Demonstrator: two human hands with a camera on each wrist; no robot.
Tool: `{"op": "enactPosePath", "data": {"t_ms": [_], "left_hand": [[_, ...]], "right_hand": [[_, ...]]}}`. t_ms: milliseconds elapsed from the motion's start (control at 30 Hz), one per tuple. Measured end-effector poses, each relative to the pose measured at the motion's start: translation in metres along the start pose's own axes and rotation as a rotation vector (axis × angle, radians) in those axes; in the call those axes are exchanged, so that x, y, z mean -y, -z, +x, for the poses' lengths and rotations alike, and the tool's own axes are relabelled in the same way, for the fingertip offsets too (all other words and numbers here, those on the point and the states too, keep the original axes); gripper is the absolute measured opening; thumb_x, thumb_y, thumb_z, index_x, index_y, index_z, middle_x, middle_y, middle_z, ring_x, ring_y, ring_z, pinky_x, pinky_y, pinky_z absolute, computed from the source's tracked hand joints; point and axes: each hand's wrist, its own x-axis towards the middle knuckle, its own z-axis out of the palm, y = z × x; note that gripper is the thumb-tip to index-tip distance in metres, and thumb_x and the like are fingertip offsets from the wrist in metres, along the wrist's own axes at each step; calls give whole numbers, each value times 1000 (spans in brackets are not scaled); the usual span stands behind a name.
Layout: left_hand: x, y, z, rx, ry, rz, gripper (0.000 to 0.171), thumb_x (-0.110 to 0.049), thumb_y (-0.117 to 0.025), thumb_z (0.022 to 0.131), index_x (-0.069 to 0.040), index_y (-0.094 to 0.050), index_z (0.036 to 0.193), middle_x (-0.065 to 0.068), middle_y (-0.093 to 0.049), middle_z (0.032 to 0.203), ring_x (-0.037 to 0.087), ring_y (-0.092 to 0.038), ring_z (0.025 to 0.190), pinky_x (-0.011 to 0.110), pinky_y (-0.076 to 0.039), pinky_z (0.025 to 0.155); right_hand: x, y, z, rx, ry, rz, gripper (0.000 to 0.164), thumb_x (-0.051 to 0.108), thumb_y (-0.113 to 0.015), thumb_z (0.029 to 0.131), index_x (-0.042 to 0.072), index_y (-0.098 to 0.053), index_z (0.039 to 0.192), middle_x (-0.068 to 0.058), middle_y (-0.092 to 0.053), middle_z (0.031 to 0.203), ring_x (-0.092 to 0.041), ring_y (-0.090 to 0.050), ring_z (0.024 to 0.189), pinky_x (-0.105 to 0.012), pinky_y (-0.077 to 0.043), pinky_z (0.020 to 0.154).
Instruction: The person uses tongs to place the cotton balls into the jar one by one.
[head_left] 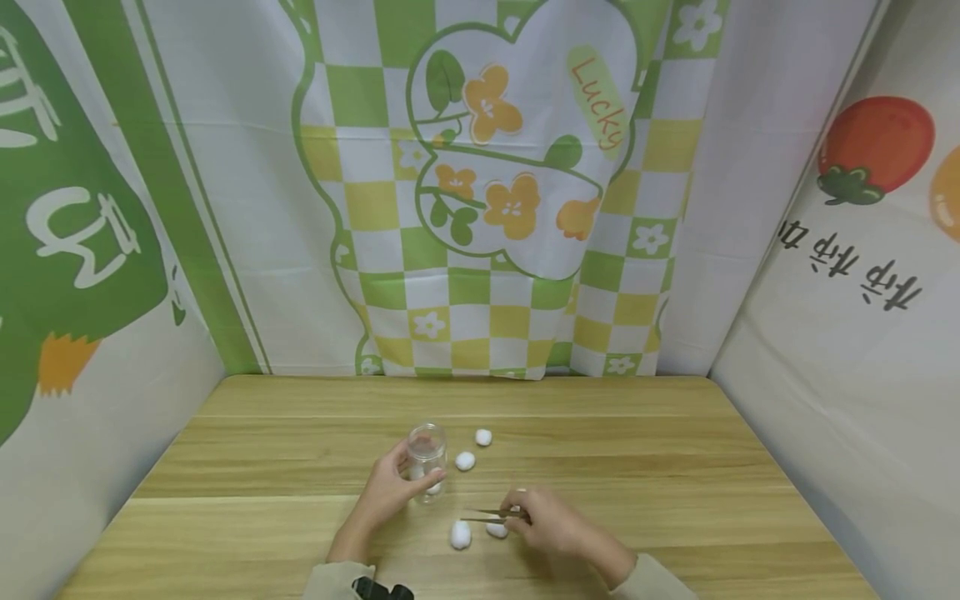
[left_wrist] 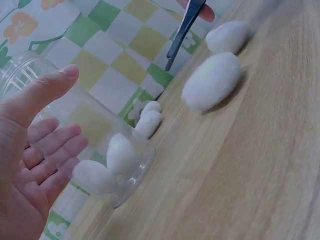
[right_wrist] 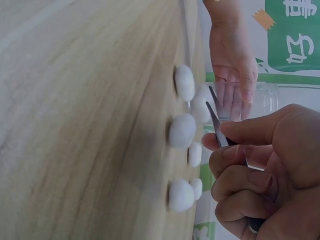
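My left hand (head_left: pixel 386 492) holds a clear jar (head_left: pixel 427 442) upright on the table, thumb on one side and fingers round the other. Two cotton balls (left_wrist: pixel 95 177) show at the bottom of the jar in the left wrist view. Metal tweezers (right_wrist: pixel 216 124) are gripped in my right hand (head_left: pixel 551 521), their tips spread apart with nothing between them. In the head view the tips point left, just over a cotton ball (head_left: pixel 461 536) in front of the jar. Another cotton ball (head_left: pixel 496 530) lies under the tweezers, beside my right fingers.
Behind these, a cotton ball (head_left: pixel 465 461) sits right of the jar and another (head_left: pixel 483 437) a little farther back. The wooden table (head_left: pixel 637 442) meets a patterned cloth (head_left: pixel 480 325) at its far edge. Printed cloths also hang on both sides.
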Motion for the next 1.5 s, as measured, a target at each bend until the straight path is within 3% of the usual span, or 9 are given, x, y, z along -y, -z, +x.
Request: {"op": "enactPosePath", "data": {"t_ms": [533,967,1267,1500], "left_hand": [[-4,-2,-1,79,-34,-51,56,-20,-81,77,-11,-57,128,15,-64,130,36,-57,125,54,-44,111],[-1,-2,-1,82,-55,-25,57,-22,-80,79,-11,-56,130,15,-62,132,39,-56,127,55,-44,110],[-3,-2,-2,75,-41,-43,57,-20,-80,78,-11,-57,129,16,-62,131,39,-56,126,54,-44,110],[-2,-2,-1,74,-44,-42,57,-20,-80,78,-10,-57,130,16,-62,131,38,-57,126,53,-46,109]], "right_hand": [[0,-5,0,8,3,-73,12,13,-66,89,6,-68,99,3,-61,68,6,-39,56,-11,-37,49],[6,-8,1,29,-28,-78,10,11,-67,88,6,-70,96,6,-58,69,4,-37,55,-11,-35,47],[12,-6,3,44,-11,-229,6,15,-67,88,11,-69,92,0,-68,81,0,-46,65,-15,-40,55],[11,-8,4,18,45,-334,5,16,-69,85,15,-67,89,1,-69,79,-4,-53,65,-18,-44,55]]}}
